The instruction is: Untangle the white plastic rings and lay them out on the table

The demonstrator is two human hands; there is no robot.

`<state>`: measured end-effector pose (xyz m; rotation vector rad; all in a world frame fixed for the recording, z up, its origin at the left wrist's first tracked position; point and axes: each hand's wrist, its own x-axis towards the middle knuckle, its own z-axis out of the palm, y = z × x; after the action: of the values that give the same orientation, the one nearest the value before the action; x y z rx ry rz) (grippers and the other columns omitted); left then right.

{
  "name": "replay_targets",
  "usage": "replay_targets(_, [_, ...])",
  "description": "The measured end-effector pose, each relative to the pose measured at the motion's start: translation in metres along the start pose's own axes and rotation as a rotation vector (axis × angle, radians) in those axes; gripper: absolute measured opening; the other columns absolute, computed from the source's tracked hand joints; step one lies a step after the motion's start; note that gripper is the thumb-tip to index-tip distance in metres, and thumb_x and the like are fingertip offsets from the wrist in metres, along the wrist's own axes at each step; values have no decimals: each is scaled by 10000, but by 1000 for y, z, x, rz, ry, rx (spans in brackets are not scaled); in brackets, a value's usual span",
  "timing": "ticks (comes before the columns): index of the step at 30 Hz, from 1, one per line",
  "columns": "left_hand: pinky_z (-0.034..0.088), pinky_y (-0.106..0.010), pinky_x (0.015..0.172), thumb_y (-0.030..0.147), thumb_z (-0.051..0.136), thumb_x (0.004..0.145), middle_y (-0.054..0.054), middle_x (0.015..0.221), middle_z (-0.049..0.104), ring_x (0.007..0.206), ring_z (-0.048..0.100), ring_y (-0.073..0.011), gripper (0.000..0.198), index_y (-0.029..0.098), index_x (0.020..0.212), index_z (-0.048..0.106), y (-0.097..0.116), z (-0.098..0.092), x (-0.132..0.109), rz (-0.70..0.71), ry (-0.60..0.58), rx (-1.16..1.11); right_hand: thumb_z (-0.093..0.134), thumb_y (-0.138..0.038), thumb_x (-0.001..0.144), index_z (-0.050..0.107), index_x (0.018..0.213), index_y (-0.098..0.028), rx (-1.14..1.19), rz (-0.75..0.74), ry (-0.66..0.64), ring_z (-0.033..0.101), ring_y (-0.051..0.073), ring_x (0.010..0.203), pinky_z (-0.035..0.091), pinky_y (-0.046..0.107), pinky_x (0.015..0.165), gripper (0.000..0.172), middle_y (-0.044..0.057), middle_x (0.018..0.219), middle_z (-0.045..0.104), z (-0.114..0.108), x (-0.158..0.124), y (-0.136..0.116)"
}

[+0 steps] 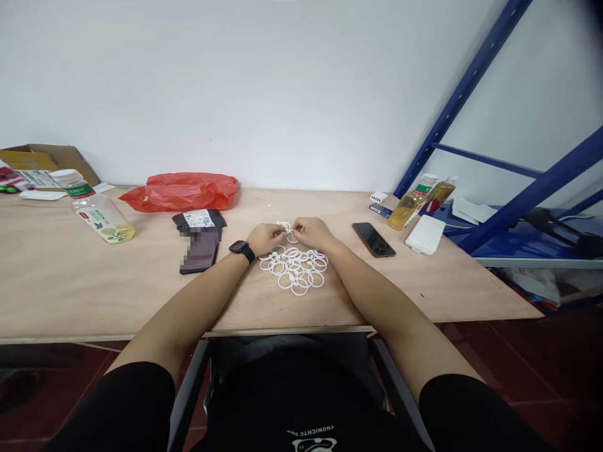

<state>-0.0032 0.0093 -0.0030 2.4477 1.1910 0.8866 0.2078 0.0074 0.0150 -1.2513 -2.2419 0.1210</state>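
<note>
My left hand [266,238] and my right hand [311,232] meet above the wooden table, fingertips nearly touching. Both are closed in a pinch on a small bunch of white rings [284,225]; how the rings join between the fingers is too small to make out. One ring hangs just below the fingertips. Closer to me, a loose pile of thin white rings [298,268], each with a small knob or clasp, lies overlapping on the tabletop between my forearms. A black watch [242,251] is on my left wrist.
Left on the table [117,295] are a tilted-looking drink bottle [98,210], a red plastic bag [183,191] and a dark labelled pouch [201,248]. Right are a phone [374,239], a white case [425,234] and a bottle [409,207]. A blue metal frame [471,75] rises beyond.
</note>
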Motion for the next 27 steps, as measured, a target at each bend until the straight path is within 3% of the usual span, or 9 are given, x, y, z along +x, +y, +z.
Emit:
replay_targets(11, [485,-249,638,352,580,826,-67,837,742,685,640,-152,335,107,1010,715,-8,7,2,-132,90,-303,613,-164,820,704,821,-178,195,-141,81,600,132,716,435,240,699,92,33,818,701,9,0,-9])
replay_targets(21, [442,-238,592,277,515,824,-24,743,701,595,566,-122,307,128,1016,702,-4,4,0,-83,122,-231,593,-156,834,718,977,-182,331,-81,48,644,120,722,468,223,697,192,23,871,741,13,-2,-11])
replay_targets(27, [382,-230,544,255,515,743,2,616,611,555,498,-116,189,138,766,662,2,0,-2,-63,111,-142,585,-135,824,743,942,-189,281,-91,21,605,112,664,444,221,673,204,8,801,729,15,-2,-13])
